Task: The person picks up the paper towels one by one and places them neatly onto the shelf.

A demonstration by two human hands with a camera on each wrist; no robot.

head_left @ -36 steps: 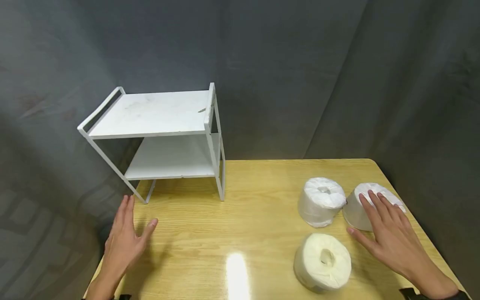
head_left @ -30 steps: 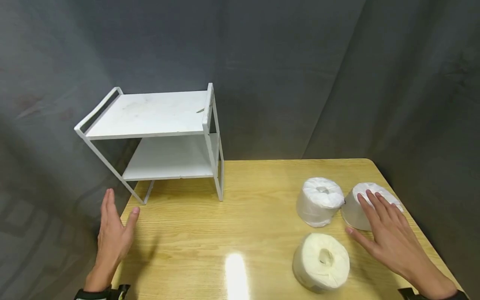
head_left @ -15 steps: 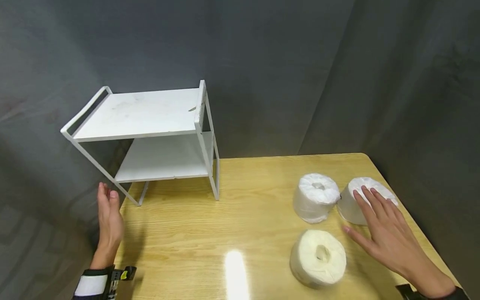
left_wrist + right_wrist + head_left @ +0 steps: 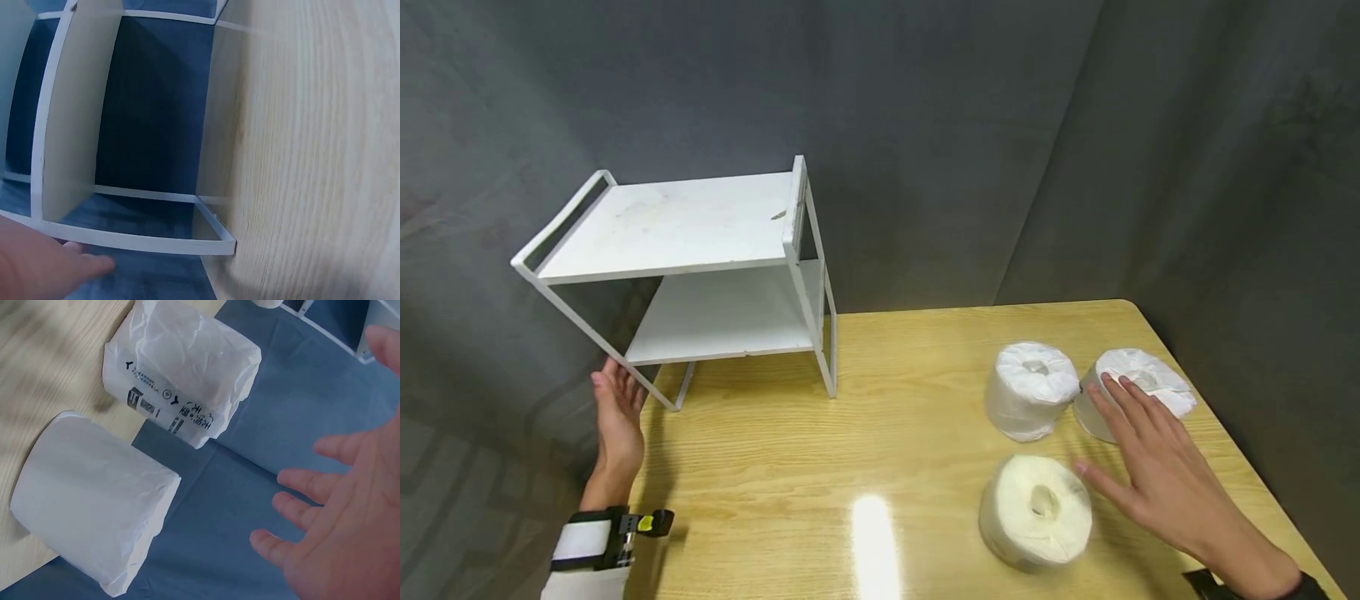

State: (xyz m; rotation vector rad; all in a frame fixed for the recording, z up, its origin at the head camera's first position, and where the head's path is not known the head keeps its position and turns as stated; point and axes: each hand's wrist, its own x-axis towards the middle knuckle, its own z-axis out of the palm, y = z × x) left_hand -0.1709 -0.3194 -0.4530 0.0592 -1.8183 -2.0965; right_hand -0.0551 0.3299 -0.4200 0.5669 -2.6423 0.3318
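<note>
A white two-tier shelf rack [image 4: 700,225] stands at the back left of the wooden table. My left hand [image 4: 617,417] is at its front left leg, fingertips passing behind the bar, thumb apart from them. In the left wrist view the left hand [image 4: 44,265] shows beside the rack's lower white rail [image 4: 137,240]. At the right, my right hand [image 4: 1165,475] hovers with spread fingers and holds nothing. Its fingertips overlap the far-right wrapped paper roll [image 4: 1150,375] in the head view. Beside that stands another white-wrapped roll [image 4: 1030,392]; a cream roll [image 4: 1037,512] is nearer.
The pale wooden table [image 4: 895,400] ends at its right side and back against a dark grey curtain [image 4: 940,150]. A bright light reflection lies on the table's near middle. My left wrist wears a black-and-white strap [image 4: 595,537].
My left hand has turned palm-inward and moved left to the rack's front leg. The right hand has shifted slightly left. The head view has turned a little to the right.
</note>
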